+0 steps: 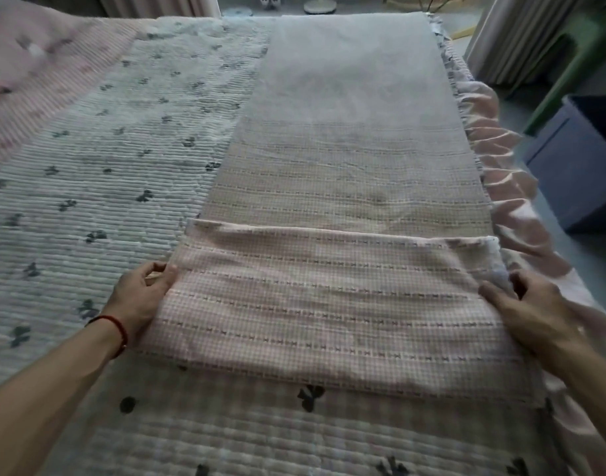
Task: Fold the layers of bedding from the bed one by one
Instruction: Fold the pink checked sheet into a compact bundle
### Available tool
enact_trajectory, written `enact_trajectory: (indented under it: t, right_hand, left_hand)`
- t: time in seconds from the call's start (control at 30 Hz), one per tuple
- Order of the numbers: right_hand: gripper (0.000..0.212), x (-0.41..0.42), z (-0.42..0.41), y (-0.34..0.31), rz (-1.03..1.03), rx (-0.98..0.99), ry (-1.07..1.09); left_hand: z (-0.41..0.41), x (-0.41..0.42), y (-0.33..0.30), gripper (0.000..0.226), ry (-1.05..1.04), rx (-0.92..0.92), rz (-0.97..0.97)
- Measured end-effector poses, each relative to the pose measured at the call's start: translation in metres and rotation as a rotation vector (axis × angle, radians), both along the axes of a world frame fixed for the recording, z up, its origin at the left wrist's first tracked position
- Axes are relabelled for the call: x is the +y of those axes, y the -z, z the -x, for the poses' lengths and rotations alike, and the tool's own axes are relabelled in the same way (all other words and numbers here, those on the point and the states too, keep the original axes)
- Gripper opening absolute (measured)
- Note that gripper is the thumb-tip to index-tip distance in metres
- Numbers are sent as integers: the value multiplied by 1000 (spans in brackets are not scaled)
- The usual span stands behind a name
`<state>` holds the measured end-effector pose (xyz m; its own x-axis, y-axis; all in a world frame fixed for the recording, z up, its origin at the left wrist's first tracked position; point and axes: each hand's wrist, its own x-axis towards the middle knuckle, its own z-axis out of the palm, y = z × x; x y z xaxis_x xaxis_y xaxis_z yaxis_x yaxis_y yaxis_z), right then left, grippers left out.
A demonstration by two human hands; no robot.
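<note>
lying lengthwise down the right half of the bed, the pink checked sheet (346, 166) is a long strip whose near end is doubled over into a flat fold. the left hand (141, 292) pinches the fold's left edge between thumb and curled fingers. the right hand (531, 310) grips the right edge, thumb on top and fingers tucked under the cloth. beneath lies a quilted cover (98, 173) with dark bows; a pink ruffle (514, 201) hangs off the bed's right side.
</note>
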<state>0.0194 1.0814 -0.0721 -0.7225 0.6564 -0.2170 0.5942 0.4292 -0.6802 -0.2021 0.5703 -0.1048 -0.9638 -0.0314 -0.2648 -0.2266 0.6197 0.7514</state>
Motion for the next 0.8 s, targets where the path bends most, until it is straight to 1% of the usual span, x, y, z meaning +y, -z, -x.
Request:
enact_trajectory:
  t: [0.03,0.07,0.1,0.13,0.17,0.2,0.23,0.27,0.3,0.33,0.37,0.4,0.47,0.57,0.67,0.8]
  right_hand:
    - [41,0,-2,-2,-33,1,-1]
    - [59,-4,-4,-5,-90,-21,-23]
    - [76,-6,-5,0,-169,-45,-44]
    - [81,-9,-4,4,-234,-69,-44]
    - [75,-11,-1,12,-318,-53,-54]
    - [70,-17,5,17,-448,-19,-101]
    - [70,-22,13,21,-585,-5,-220]
    - [72,-27,22,22,-678,-53,-347]
    - [74,-27,30,29,-705,-113,-448]
    - [74,-24,34,41,-690,-190,-492]
    - [74,-21,36,53,-664,-249,-468]
    - [74,-16,35,65,-634,-268,-420]
    - [76,-15,34,77,-630,-240,-374]
    - [77,-16,38,87,-656,-238,-381]
    - [79,-18,42,93,-688,-217,-374]
    - [82,-18,44,93,-718,-233,-385]
  left_hand:
    - [0,-1,-2,33,-6,13,13]
    - [-1,2,-4,37,5,18,79]
    - [-4,6,-5,37,27,32,192]
    - [-7,13,-5,34,30,82,347]
    - [-8,23,-3,34,16,181,503]
    - [-11,36,-4,40,36,310,608]
    - [-13,54,-6,49,117,418,677]
    - [-12,71,-4,55,234,453,721]
    - [-6,86,0,58,337,424,735]
    - [2,100,6,59,396,347,725]
    - [10,112,16,59,417,252,724]
    - [15,119,28,61,414,215,743]
    - [17,122,43,63,400,236,797]
    - [18,122,52,63,431,268,783]
    - [15,121,49,65,383,297,753]
    - [12,121,46,65,393,286,761]
